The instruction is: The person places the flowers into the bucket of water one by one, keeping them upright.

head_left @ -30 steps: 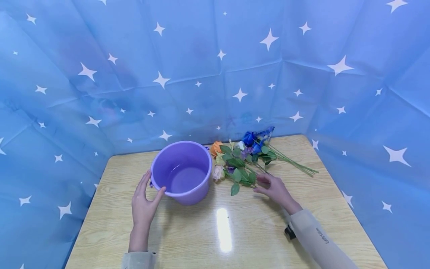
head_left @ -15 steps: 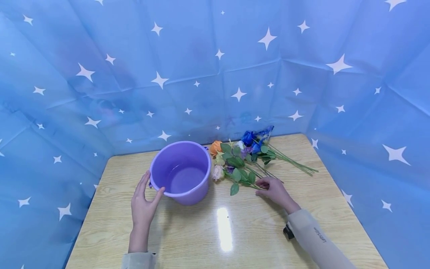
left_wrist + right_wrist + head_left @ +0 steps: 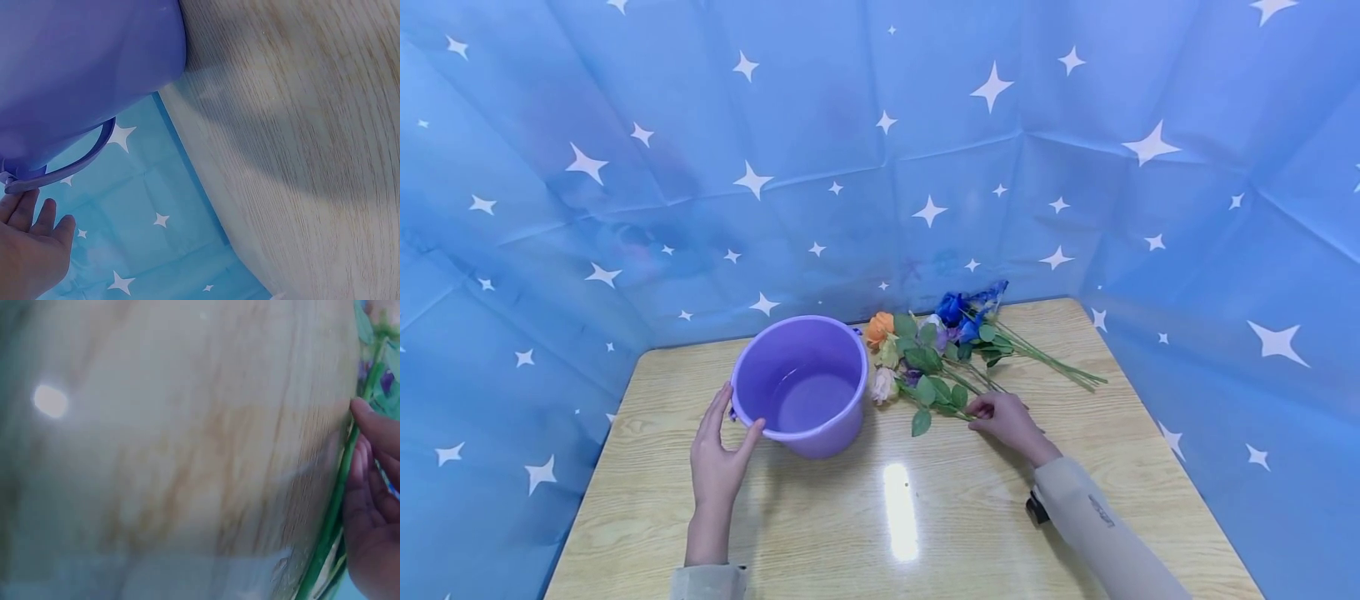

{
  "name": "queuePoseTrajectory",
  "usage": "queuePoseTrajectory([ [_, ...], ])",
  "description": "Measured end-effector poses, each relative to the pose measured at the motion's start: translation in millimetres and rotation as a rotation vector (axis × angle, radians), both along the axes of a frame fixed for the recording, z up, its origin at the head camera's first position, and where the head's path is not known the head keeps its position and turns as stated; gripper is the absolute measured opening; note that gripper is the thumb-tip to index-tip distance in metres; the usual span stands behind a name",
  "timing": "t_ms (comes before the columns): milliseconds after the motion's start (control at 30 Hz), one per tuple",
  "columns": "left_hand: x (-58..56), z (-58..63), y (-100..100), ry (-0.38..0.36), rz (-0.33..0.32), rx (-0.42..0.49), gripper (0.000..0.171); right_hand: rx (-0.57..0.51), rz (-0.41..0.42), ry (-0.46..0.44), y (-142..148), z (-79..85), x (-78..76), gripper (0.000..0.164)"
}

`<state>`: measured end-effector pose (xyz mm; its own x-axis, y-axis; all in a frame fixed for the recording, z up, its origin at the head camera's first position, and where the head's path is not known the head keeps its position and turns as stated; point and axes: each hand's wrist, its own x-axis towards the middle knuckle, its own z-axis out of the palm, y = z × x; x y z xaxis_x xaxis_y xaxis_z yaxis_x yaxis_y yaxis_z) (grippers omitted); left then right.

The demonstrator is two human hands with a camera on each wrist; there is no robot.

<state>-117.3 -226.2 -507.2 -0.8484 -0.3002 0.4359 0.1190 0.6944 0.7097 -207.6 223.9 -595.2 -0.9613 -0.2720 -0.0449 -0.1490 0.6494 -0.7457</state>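
Spreads the left hand, thumb apart from extended fingers, against the near-left rim of a purple bucket standing on a wooden table. Pinches a green stem with the right hand, at the near side of mixed flowers lying just right of the bucket.

A purple bucket stands near the far edge of the table, the left hand touching the bucket. Flowers lie toward the far right corner; the right hand holds a stem. Beyond the far edge hangs a blue starry curtain.
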Motion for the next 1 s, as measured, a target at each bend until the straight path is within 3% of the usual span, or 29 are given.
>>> queuePoseTrajectory([
  [400, -0.3, -0.3, -1.1, -0.025, -0.008, 0.004, 0.073, 0.093, 0.031, 0.001, -1.8, 13.0, -1.0, 0.01],
  [767, -1.9, -2.8, -2.0, 0.007, -0.006, -0.004, 0.073, 0.138, 0.04, 0.035, -0.8, 7.6, -1.6, 0.005],
  [1000, -1.8, -3.2, -2.0, 0.001, -0.001, -0.005, 0.074, 0.23, 0.005, 0.084, -6.7, 7.1, 2.9, 0.006],
])
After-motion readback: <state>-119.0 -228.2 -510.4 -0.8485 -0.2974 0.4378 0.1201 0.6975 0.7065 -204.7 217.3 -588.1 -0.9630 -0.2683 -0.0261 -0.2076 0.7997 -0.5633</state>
